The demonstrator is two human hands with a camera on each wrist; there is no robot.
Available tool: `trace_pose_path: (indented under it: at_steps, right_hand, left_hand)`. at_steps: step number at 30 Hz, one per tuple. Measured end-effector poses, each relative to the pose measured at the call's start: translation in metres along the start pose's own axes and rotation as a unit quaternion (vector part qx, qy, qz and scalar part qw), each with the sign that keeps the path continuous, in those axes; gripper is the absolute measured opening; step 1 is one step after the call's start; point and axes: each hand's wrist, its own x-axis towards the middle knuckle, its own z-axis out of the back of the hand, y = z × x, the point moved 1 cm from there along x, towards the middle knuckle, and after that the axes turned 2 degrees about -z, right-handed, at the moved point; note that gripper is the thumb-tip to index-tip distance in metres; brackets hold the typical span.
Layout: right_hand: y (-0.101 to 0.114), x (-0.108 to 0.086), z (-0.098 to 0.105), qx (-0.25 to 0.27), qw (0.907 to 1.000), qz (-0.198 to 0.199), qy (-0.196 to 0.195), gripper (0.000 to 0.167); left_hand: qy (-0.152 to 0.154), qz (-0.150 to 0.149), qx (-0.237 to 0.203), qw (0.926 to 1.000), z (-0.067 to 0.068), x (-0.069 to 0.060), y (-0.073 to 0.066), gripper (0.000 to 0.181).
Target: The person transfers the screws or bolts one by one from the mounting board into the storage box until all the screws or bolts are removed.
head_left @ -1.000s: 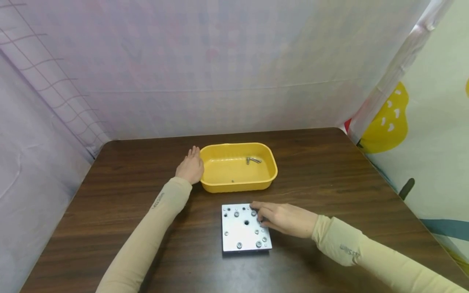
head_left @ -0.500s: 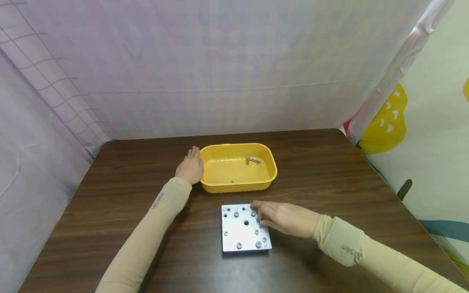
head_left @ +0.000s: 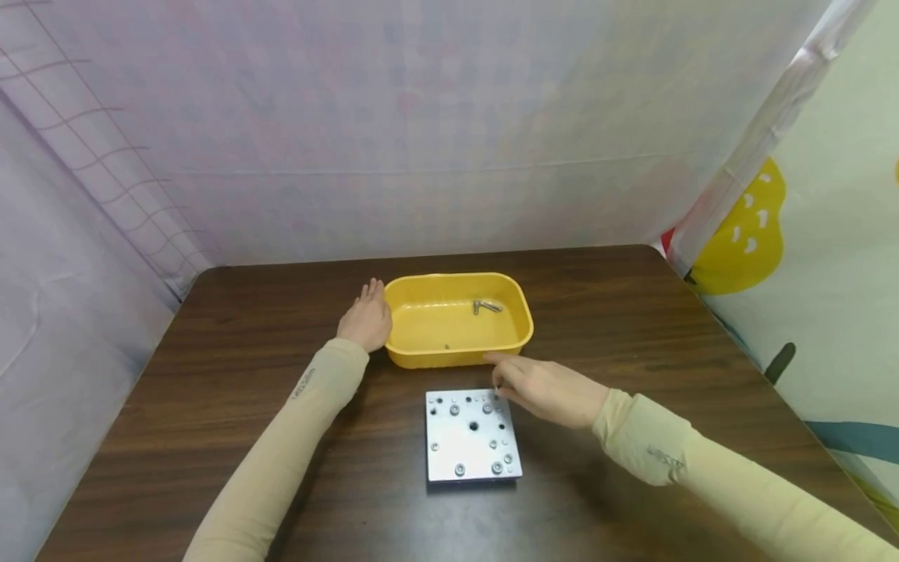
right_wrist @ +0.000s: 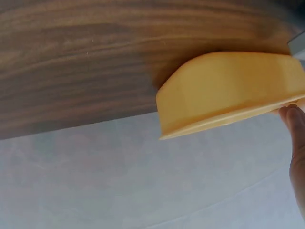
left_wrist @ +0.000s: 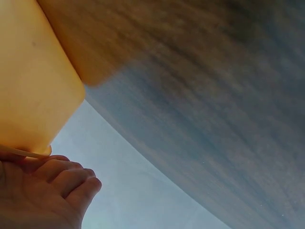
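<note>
A yellow plastic basin (head_left: 455,358) stands on the table, holding a small metal L-shaped part (head_left: 486,307) and a tiny dark piece (head_left: 446,346). My left hand (head_left: 365,318) rests against its left rim, fingers pointing away; in the left wrist view the rim lies against the fingers of that hand (left_wrist: 52,191). Closer to me lies a square silver metal plate (head_left: 460,457) with several socket screws and holes. Above its far right corner is my right hand (head_left: 551,388), index finger stretched toward the basin's front rim. No object shows in the right hand.
The dark wood-grain table (head_left: 632,375) carries the basin and plate near its middle. A pale curtain (head_left: 421,156) hangs behind the far edge. To the right hangs a printed cloth (head_left: 829,312) with a yellow fruit shape.
My right hand has lifted off the plate's right side and shifted away from me toward the basin, uncovering the plate's far right corner. The left hand, basin and plate stay put.
</note>
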Motion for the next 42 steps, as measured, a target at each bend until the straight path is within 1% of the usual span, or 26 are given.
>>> trace_pose_path:
  at_steps: [2, 8, 9, 12, 14, 17, 22, 26, 28, 32, 38, 42]
  right_hand:
    - [-0.003, 0.004, 0.001, -0.011, 0.9999, -0.008, -0.004, 0.019]
    - [-0.015, 0.012, 0.003, -0.038, 0.9989, -0.022, -0.017, 0.043]
    - [-0.018, 0.013, 0.003, -0.043, 0.9986, -0.022, -0.021, 0.044]
    - [-0.025, 0.017, 0.004, -0.045, 0.9982, -0.025, -0.030, 0.042]
    - [-0.028, 0.020, 0.005, -0.040, 0.9983, -0.025, -0.033, 0.037]
    - [-0.031, 0.024, 0.007, -0.038, 0.9984, -0.031, -0.030, 0.031]
    - [-0.034, 0.029, 0.010, -0.033, 0.9980, -0.047, -0.025, 0.028]
    - [-0.038, 0.031, 0.010, -0.021, 0.9976, -0.064, -0.015, 0.020]
    - [-0.041, 0.033, 0.010, -0.012, 0.9969, -0.077, -0.009, 0.019]
    - [-0.051, 0.039, 0.011, 0.004, 0.9950, -0.100, -0.002, 0.023]
    - [-0.067, 0.051, 0.018, 0.020, 0.9947, -0.100, -0.014, 0.025]
    - [-0.076, 0.061, 0.022, 0.032, 0.9935, -0.109, -0.006, 0.023]
  left_hand:
    - [0.000, -0.001, 0.000, 1.0000, 0.000, 0.000, 0.000, 0.056]
    - [0.003, -0.005, 0.003, 1.0000, 0.000, 0.001, -0.001, 0.056]
    - [0.003, -0.006, 0.004, 1.0000, 0.000, 0.001, -0.001, 0.056]
    - [0.003, -0.007, 0.006, 1.0000, -0.001, 0.002, 0.000, 0.056]
    - [0.002, -0.006, 0.006, 1.0000, -0.001, 0.002, 0.000, 0.056]
    - [0.002, -0.004, 0.006, 1.0000, -0.002, 0.001, 0.000, 0.056]
    - [0.004, -0.002, 0.006, 1.0000, -0.001, -0.001, 0.000, 0.056]
    - [0.008, -0.003, 0.009, 0.9999, -0.001, 0.000, 0.001, 0.056]
    - [0.009, -0.003, 0.010, 0.9999, -0.001, -0.001, 0.001, 0.056]
    - [0.007, -0.005, 0.012, 0.9999, -0.001, 0.000, 0.002, 0.056]
    - [0.007, -0.003, 0.012, 0.9999, -0.001, 0.000, 0.002, 0.056]
    - [0.006, -0.003, 0.013, 0.9999, -0.001, 0.000, 0.003, 0.056]
